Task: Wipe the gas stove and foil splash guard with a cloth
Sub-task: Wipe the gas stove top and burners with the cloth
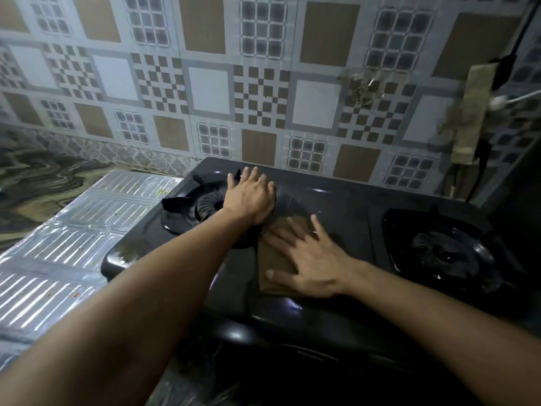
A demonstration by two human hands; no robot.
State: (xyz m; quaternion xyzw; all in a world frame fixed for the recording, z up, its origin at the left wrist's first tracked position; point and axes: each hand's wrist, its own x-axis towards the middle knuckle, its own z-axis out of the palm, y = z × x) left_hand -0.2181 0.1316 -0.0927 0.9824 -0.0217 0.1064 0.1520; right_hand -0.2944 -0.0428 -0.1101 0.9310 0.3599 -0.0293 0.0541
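Observation:
A black two-burner gas stove stands against the tiled wall. My left hand lies flat, fingers straight, on the right side of the left burner and its pan support. A folded brown cloth lies on the stove top between the burners. My right hand presses it down with spread, straight fingers. The ribbed foil splash guard lies flat on the counter left of the stove, with small food specks on it.
The right burner with its pan support sits at the stove's right end. A patterned tile wall rises behind. A power strip with cables hangs on the wall at right. Marbled countertop shows at left.

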